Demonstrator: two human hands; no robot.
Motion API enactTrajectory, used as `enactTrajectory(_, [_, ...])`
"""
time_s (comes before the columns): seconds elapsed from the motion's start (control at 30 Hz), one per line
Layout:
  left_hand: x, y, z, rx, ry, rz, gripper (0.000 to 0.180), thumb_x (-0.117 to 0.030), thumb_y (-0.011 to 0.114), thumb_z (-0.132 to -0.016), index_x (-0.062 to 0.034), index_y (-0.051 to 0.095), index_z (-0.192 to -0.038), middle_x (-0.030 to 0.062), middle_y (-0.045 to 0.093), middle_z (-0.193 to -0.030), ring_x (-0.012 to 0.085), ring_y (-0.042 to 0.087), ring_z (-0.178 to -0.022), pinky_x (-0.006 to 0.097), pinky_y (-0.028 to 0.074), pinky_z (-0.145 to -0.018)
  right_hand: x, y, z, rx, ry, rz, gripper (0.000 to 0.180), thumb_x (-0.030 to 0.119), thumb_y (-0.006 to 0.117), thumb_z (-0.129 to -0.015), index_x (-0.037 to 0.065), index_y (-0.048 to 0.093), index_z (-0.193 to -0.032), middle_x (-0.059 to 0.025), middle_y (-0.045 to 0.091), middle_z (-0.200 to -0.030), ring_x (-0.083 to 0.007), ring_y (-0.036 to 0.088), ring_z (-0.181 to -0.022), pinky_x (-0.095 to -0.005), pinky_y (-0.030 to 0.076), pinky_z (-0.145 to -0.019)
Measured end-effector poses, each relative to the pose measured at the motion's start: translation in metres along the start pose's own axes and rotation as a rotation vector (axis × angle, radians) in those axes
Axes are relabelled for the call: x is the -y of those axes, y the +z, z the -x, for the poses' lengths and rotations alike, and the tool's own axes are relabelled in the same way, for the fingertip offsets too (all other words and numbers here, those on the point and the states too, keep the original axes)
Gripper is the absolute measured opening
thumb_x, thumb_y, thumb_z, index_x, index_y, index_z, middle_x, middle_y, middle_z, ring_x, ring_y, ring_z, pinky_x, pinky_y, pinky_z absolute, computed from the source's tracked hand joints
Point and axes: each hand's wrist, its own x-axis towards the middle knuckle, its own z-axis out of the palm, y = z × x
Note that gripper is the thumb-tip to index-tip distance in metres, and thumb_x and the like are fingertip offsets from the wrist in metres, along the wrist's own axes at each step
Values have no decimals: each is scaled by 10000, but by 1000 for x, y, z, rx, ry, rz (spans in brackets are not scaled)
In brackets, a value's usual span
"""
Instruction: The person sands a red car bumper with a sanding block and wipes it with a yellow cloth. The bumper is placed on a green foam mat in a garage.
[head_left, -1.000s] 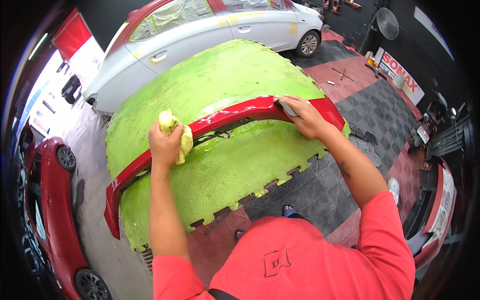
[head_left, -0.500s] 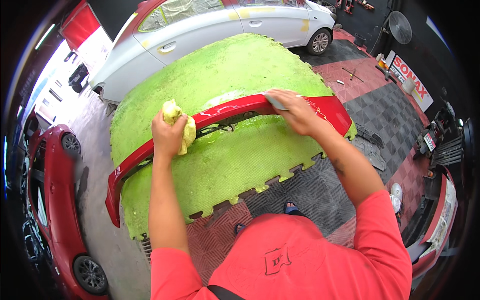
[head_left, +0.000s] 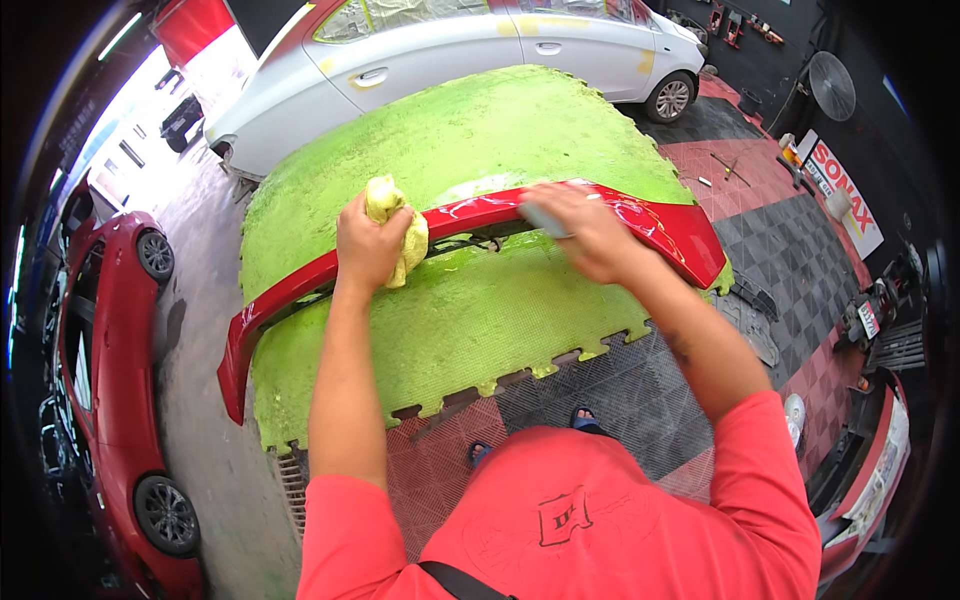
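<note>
A long, curved, glossy red car bumper (head_left: 668, 232) lies across a green-covered surface in front of me. My left hand (head_left: 368, 243) is closed round a crumpled yellow cloth (head_left: 408, 245) at the bumper's upper edge, left of its middle. Right of the middle, my right hand (head_left: 590, 230) presses a grey pad (head_left: 541, 219) against the red face. Its fingers lie over the pad and hide part of it. Wet-looking glints show on the paint beside that hand. The bumper's dark inner side shows between my two hands.
Green interlocking foam mats (head_left: 470, 340) lie beneath the bumper. Beyond them stands a white car (head_left: 440, 60) with masked windows; a red car (head_left: 125, 370) is at left. At right are a dark plastic part (head_left: 750, 310), a fan (head_left: 831, 86) and another bumper (head_left: 870, 480).
My right hand with the grey pad has slid a little left along the bumper. My left hand still grips the cloth. The whole view has shifted slightly.
</note>
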Motion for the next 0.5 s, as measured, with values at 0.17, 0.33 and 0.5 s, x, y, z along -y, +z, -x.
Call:
enactTrajectory(0.17, [7, -2, -4, 18, 60, 7, 171, -147, 792, -959, -1, 703, -947, 70, 744, -852, 172, 679, -773, 378, 552, -743, 90, 66, -66, -51, -124, -7, 641, 127, 567, -956, 34, 557, -1589, -212, 578, -1651, -387, 501, -1575, -597, 339, -1306])
enactTrajectory(0.33, [22, -14, 1, 36, 23, 52, 163, -140, 779, -983, 4, 704, -984, 62, 757, -880, 156, 687, -796, 363, 553, -760, 46, 30, -12, -51, 23, 152, 684, 129, 610, -933, 143, 560, -1616, -103, 579, -1678, -368, 493, -1584, -617, 344, -1307])
enactTrajectory(0.5, [15, -1, 1, 35, 24, 32, 167, -137, 784, -973, 7, 700, -973, 62, 752, -870, 154, 678, -793, 359, 544, -757, -34, -34, 110, -75, 450, 245, 595, 136, 646, -1051, 211, 552, -1634, -49, 573, -1692, -354, 488, -1595, -592, 354, -1310])
